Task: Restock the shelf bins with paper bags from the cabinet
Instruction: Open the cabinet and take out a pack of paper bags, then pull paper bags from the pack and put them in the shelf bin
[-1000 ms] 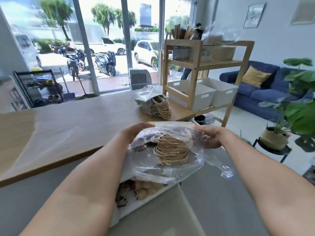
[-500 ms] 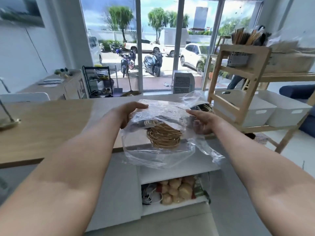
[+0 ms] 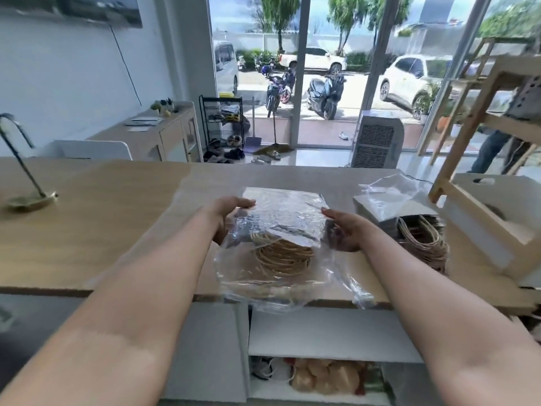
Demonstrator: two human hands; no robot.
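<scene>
Two hands, left hand and right hand. Two wrapped packs of paper bags: one at centre, another at 3 o'clock. One white bin, perhaps more hidden.

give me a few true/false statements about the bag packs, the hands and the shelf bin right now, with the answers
1. Both hands hold one plastic-wrapped pack of paper bags, the left hand on its left side and the right hand on its right. True.
2. The pack is already inside the white bin. False: it is over the near edge of the wooden counter, and the bin is off to the right.
3. A second pack lies on the counter to the right of the held one. True.
4. The cabinet below the counter is shut. False: it is open, with items visible on a lower shelf.
5. The held pack is unwrapped. False: clear plastic covers it.
</scene>
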